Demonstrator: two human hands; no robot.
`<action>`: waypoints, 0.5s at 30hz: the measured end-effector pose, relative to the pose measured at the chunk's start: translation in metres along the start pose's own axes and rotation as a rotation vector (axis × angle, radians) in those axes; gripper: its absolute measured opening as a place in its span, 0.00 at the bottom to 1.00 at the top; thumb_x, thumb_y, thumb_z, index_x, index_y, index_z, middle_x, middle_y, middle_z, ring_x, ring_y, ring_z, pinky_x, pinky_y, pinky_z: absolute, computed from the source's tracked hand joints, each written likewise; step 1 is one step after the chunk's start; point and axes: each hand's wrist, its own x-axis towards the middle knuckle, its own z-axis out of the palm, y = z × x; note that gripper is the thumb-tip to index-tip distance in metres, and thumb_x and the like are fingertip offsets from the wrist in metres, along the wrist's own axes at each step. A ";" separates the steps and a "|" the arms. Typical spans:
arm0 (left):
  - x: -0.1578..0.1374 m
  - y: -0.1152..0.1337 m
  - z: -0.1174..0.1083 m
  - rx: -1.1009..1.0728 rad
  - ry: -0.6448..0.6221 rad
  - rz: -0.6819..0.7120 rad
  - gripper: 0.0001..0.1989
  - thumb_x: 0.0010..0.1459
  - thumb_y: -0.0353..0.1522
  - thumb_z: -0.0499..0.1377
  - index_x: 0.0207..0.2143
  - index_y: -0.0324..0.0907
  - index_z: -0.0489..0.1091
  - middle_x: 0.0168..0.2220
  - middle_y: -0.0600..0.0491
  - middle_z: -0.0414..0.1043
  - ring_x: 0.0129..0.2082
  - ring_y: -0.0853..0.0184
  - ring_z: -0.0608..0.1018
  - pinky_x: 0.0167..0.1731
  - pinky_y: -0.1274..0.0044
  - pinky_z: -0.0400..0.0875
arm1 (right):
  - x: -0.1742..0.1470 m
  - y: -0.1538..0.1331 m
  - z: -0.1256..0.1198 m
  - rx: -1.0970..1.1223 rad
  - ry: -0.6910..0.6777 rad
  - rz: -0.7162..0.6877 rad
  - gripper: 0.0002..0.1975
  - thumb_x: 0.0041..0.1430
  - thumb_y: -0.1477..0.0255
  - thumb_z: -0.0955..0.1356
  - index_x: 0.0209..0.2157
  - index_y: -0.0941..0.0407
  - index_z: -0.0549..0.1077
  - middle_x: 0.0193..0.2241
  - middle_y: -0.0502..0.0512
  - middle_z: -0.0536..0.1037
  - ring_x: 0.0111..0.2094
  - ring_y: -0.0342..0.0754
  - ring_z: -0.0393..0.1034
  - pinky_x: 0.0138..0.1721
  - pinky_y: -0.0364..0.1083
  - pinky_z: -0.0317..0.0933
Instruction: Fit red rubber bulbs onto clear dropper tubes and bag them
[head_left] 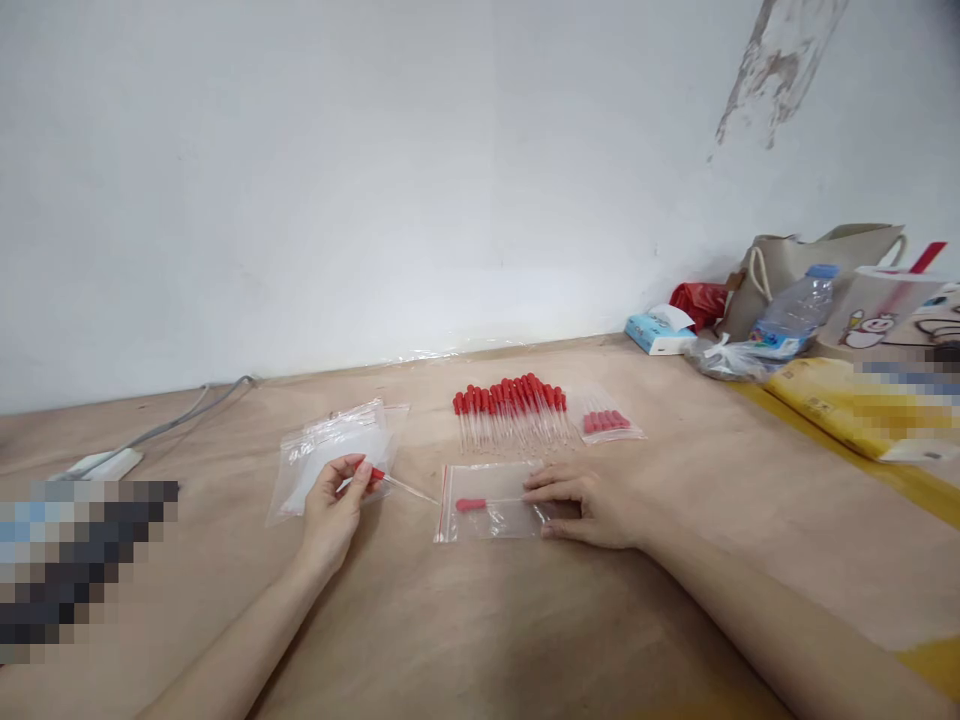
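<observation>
Between thumb and fingers, my left hand (337, 500) pinches a dropper (405, 488) by its red rubber bulb, its clear glass tip pointing right to the mouth of a zip bag (499, 525). The clear bag lies flat, its red-edged opening on the left, with one red-bulbed dropper (471, 505) inside. My right hand (589, 507) rests on the bag's right end, fingers stretched out and apart. Behind the bag lies a row of several red-bulbed droppers (510, 400). Beside them is a zip bag with several droppers (606, 420) inside. A stack of zip bags (330, 445) lies behind my left hand.
At the back right stand a tissue pack (660, 330), a plastic bottle (799, 305), a paper bag (847, 250) and a cup (870, 310). A yellow packet (855, 400) lies in front of them. A grey cable (180, 412) runs to a white power strip (109, 465) on the left.
</observation>
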 end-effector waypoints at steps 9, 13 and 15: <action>-0.011 0.001 0.014 0.018 -0.040 -0.035 0.20 0.42 0.42 0.63 0.35 0.41 0.65 0.32 0.56 0.69 0.27 0.71 0.75 0.33 0.77 0.68 | 0.000 0.000 0.000 0.002 0.003 -0.006 0.20 0.50 0.63 0.68 0.47 0.51 0.70 0.48 0.57 0.69 0.50 0.51 0.62 0.52 0.52 0.55; -0.023 0.009 0.015 0.109 -0.185 -0.089 0.19 0.41 0.41 0.64 0.34 0.40 0.66 0.32 0.53 0.72 0.29 0.67 0.76 0.30 0.78 0.68 | 0.001 0.000 0.000 -0.002 -0.006 -0.009 0.21 0.50 0.62 0.67 0.47 0.51 0.69 0.48 0.56 0.69 0.50 0.51 0.61 0.53 0.53 0.53; -0.026 0.012 0.016 0.182 -0.279 -0.111 0.17 0.41 0.40 0.64 0.33 0.40 0.66 0.28 0.53 0.73 0.27 0.67 0.76 0.27 0.79 0.67 | 0.001 0.000 -0.001 -0.008 -0.011 -0.015 0.21 0.51 0.61 0.67 0.47 0.51 0.69 0.49 0.56 0.69 0.50 0.51 0.61 0.54 0.54 0.51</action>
